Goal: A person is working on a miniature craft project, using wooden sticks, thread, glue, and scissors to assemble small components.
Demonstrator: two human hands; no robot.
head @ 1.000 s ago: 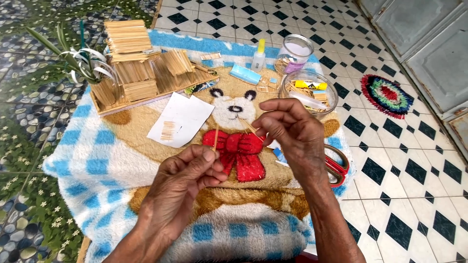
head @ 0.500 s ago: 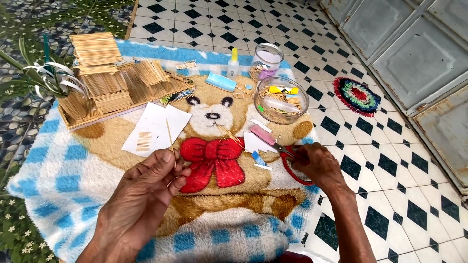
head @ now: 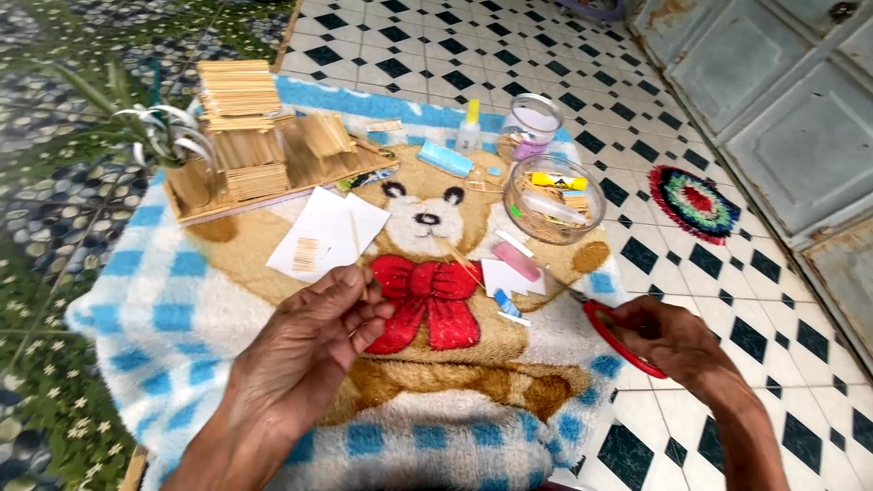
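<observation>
1. Black-and-white tiled floor [head: 436,55] fills the upper and right part of the view; a pebble-pattern surface [head: 45,209] lies along the left.
2. Fleece blanket [head: 164,318], blue-and-white checked border, printed teddy bear with a red bow [head: 423,300], spread across the floor. All the work sits on it.
3. Stick-built model house [head: 255,136] at the blanket's far left corner, on a flat base; a leafy plant [head: 136,127] just beside it.
4. Left hand [head: 314,345], low centre, over the blanket just left of the bow. Fingers curled in, thumb and fingertips pinched on a thin wooden stick [head: 356,245] that stands up from the grip.
5. Right hand [head: 673,341], at the blanket's right edge, fingers closed through the red handles of the scissors [head: 609,327]; blades point left toward the bow. How far apart the blades are I cannot tell.
6. Clear round bowl [head: 555,200] holding small craft bits, far right of the bear's head; a lidded clear jar [head: 532,123] behind it.
7. White paper sheet [head: 332,227] with short stick pieces on it, left of the bear's face.
8. Small glue bottle [head: 468,127] and a blue oblong piece [head: 446,159] near the far edge.
9. Round multicoloured mat [head: 696,200] on the tiles, well apart to the right.
</observation>
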